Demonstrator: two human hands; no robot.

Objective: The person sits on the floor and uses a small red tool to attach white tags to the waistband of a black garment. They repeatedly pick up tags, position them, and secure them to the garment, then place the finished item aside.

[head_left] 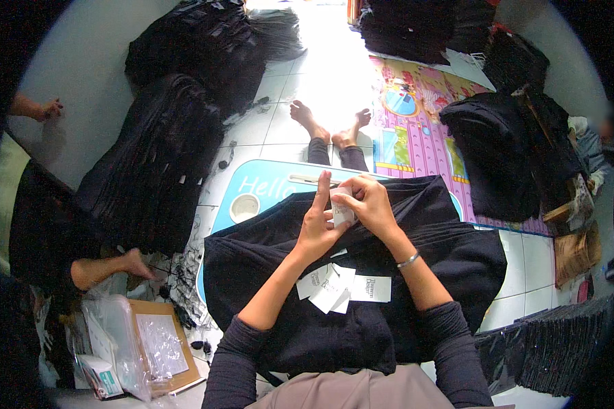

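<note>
Over the blue lap table, my left hand supports a small white printed card tag, with its index finger pointing up. The fingertips of my right hand pinch the same tag from the other side. Whether it is one tag or a thin stack is too small to tell. Beneath both hands a black garment is spread across the table. Several loose white card tags lie overlapped on the cloth between my forearms, and another printed tag sits just to their right.
The blue lap table has a cup recess and pen slot. Piles of black garments stand left and right. A patterned mat covers floor at right. Plastic-wrapped packages lie lower left, near another person's foot.
</note>
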